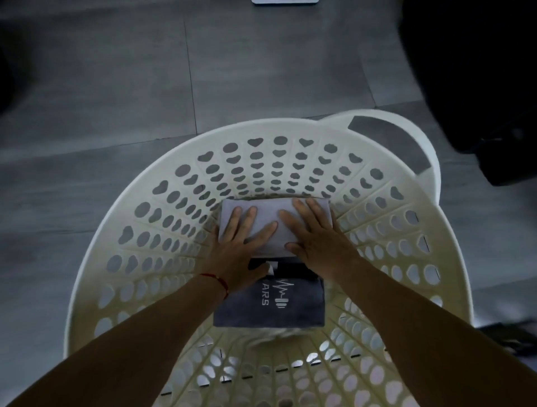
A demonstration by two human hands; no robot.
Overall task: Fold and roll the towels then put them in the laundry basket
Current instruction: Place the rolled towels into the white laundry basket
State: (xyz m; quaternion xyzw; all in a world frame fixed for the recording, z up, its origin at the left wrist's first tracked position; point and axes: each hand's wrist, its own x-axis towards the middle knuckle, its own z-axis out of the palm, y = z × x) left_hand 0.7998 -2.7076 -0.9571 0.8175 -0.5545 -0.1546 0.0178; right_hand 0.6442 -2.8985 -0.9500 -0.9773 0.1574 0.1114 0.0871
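Observation:
A cream laundry basket with perforated walls fills the lower view. At its bottom lies a light grey folded towel, far side. A dark grey towel with a white logo lies just nearer to me, partly under the light one's edge. My left hand rests flat on the light towel's left half, fingers spread and straight. My right hand lies flat on its right half, fingers straight. A red string circles my left wrist.
The basket stands on a grey tiled floor. A handle sticks out at its far right rim. A large dark object occupies the upper right. A white edge shows at the top.

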